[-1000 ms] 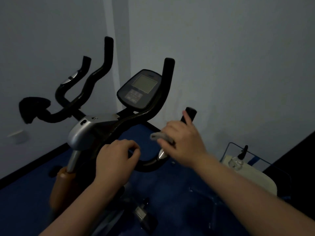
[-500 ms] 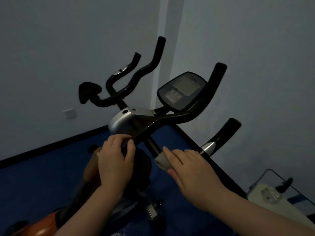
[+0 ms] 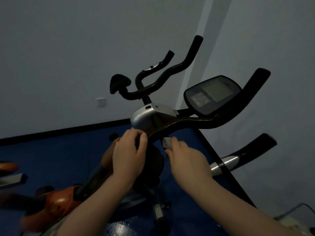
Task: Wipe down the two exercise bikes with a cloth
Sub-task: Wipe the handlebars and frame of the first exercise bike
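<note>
An exercise bike with black handlebars (image 3: 201,122), a silver stem cover (image 3: 144,116) and a grey console (image 3: 213,94) stands in front of me in dim light. My left hand (image 3: 129,154) grips the near end of the handlebar below the silver cover. My right hand (image 3: 185,155) holds a small grey cloth (image 3: 167,142) against the bar's underside near the stem. The right handgrip with its silver sensor (image 3: 225,164) juts out to the right. The bike's orange frame (image 3: 58,205) runs down to the lower left.
An orange and grey part of another machine (image 3: 10,172) shows at the left edge. Blue floor mat (image 3: 59,150) meets grey walls with a black skirting (image 3: 51,132). A wall socket (image 3: 100,101) sits on the left wall. A pale object with a wire (image 3: 293,222) lies at bottom right.
My right hand with the cloth slid from the right handgrip inward along the bar to the stem. My view swung left, shifting the bike to the right. My left hand stayed on the bar.
</note>
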Action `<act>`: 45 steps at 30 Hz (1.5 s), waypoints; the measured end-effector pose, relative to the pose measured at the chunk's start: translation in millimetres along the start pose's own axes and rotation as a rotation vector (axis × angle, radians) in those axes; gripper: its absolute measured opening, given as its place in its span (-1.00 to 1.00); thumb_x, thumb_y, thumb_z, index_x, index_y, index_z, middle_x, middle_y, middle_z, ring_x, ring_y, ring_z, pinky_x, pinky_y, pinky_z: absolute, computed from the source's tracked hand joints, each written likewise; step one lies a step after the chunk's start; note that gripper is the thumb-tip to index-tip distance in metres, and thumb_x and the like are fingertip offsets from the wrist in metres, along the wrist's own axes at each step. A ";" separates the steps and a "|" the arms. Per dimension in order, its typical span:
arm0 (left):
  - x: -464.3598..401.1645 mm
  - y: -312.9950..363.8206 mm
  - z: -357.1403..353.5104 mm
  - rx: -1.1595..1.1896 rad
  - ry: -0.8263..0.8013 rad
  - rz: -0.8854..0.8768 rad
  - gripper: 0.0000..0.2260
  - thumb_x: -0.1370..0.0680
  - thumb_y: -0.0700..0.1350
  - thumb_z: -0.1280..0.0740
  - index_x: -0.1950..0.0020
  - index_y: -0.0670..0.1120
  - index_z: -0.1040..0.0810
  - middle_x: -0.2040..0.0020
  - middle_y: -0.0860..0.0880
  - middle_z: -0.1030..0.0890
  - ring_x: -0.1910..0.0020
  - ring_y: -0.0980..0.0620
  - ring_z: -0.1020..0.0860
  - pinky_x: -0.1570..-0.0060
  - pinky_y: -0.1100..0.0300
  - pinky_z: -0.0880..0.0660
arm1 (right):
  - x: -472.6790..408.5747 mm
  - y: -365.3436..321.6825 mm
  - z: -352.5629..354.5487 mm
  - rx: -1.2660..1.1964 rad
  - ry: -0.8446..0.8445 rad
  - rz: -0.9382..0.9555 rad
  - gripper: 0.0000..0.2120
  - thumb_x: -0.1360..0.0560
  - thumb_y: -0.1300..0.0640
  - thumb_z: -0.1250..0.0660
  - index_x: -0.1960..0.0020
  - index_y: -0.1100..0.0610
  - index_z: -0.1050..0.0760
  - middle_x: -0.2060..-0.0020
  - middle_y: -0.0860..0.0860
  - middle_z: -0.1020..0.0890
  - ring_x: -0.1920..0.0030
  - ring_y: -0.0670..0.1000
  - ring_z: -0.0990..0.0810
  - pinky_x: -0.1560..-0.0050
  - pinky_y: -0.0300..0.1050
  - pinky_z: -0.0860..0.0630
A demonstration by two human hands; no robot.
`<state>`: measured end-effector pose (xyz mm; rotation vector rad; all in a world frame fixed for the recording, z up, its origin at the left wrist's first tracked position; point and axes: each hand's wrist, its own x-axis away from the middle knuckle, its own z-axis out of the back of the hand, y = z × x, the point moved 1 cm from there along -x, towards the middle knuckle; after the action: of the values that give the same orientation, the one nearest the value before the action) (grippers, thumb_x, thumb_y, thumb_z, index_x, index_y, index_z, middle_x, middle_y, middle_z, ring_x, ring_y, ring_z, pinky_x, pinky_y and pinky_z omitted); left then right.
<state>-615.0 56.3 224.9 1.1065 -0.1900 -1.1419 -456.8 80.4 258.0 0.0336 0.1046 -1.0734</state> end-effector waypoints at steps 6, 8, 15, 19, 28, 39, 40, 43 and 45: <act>-1.4 -2.9 1.0 0.105 -0.020 0.126 -0.82 -0.54 0.14 -0.15 0.16 0.16 -0.49 0.26 0.19 -0.57 0.16 0.31 -0.51 0.34 0.38 -0.33 | -8.3 30.4 36.9 -0.478 0.096 0.062 -0.84 -0.55 -0.11 -0.17 -0.12 -0.16 -0.39 0.08 -0.18 -0.59 0.06 -0.14 -0.57 0.11 -0.18 -0.48; -2.6 -6.9 0.6 0.253 -0.012 0.228 -0.79 -0.57 0.06 -0.16 0.19 0.12 -0.54 0.22 0.24 -0.58 0.17 0.32 -0.51 0.31 0.45 -0.36 | -24.8 34.9 56.3 -0.572 0.311 0.186 -0.77 -0.54 -0.08 -0.23 -0.19 -0.16 -0.47 -0.04 -0.23 -0.57 -0.06 -0.24 -0.53 -0.04 -0.36 -0.45; -2.6 -25.5 -4.8 0.425 -0.130 0.349 -0.74 -0.61 -0.11 -0.14 0.23 -0.02 -0.52 0.26 0.11 -0.55 0.22 0.24 -0.49 0.23 0.33 -0.36 | -80.8 -5.7 18.9 0.019 0.081 0.584 -0.69 -0.49 -0.06 -0.28 -0.23 -0.12 -0.53 -0.15 -0.05 -0.56 -0.15 0.05 -0.47 -0.08 -0.02 -0.36; -5.3 -24.4 -3.7 0.452 -0.167 0.261 -0.74 -0.53 0.11 -0.06 0.17 0.09 -0.50 0.20 0.11 -0.57 0.18 0.16 -0.54 0.20 0.31 -0.42 | -91.7 37.0 38.6 0.085 0.135 0.652 -0.68 -0.49 -0.06 -0.28 -0.23 -0.08 -0.52 0.00 0.00 -0.59 -0.01 0.07 -0.53 0.01 -0.04 -0.41; -7.9 -23.4 0.2 0.436 -0.172 0.088 -0.77 -0.58 0.07 -0.04 0.06 0.17 -0.49 0.11 0.16 -0.55 0.06 0.15 -0.54 0.10 0.36 -0.41 | -87.9 12.9 35.5 0.003 0.107 0.648 -0.75 -0.51 0.05 -0.28 -0.10 0.07 -0.63 0.11 0.07 -0.62 0.13 0.10 -0.54 0.16 -0.02 -0.48; -11.8 -20.8 5.7 0.426 -0.241 -0.027 -0.72 -0.59 0.03 -0.03 -0.04 0.14 -0.54 0.00 0.21 -0.56 -0.08 0.20 -0.52 -0.01 0.49 -0.34 | -78.2 7.3 34.7 -0.070 0.234 0.388 -0.78 -0.53 0.08 -0.28 -0.04 0.15 -0.64 0.20 0.12 -0.57 0.19 0.10 -0.50 0.23 0.01 -0.46; -13.8 -21.1 7.8 0.415 -0.262 -0.028 -0.72 -0.58 0.04 -0.04 -0.04 0.15 -0.54 0.00 0.21 -0.56 -0.08 0.21 -0.52 -0.01 0.48 -0.35 | -76.3 17.4 39.7 -0.035 0.245 0.385 -0.81 -0.53 0.12 -0.31 -0.05 0.14 -0.64 0.20 0.12 -0.57 0.20 0.10 -0.50 0.24 0.00 -0.46; -28.5 -21.5 13.6 0.380 -0.355 -0.015 -0.83 -0.53 0.07 -0.16 0.00 0.23 -0.53 0.04 0.22 -0.58 0.01 0.21 -0.55 0.06 0.32 -0.45 | -69.5 54.7 63.2 0.032 0.276 0.265 -0.84 -0.47 0.18 -0.40 -0.03 0.18 -0.65 0.25 0.16 -0.54 0.24 0.13 -0.51 0.28 -0.03 -0.46; -43.5 -17.9 13.7 0.359 -0.433 -0.035 -0.88 -0.53 0.00 -0.28 0.03 0.24 -0.54 0.07 0.22 -0.58 0.08 0.20 -0.56 0.13 0.22 -0.49 | -63.5 74.0 77.8 0.033 0.276 0.103 -0.82 -0.45 0.15 -0.41 -0.03 0.16 -0.64 0.23 0.11 -0.52 0.20 0.13 -0.52 0.26 -0.07 -0.43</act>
<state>-654.9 83.0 234.6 1.1624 -0.7389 -1.4047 -416.4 165.2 340.1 0.2153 0.3307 -0.9634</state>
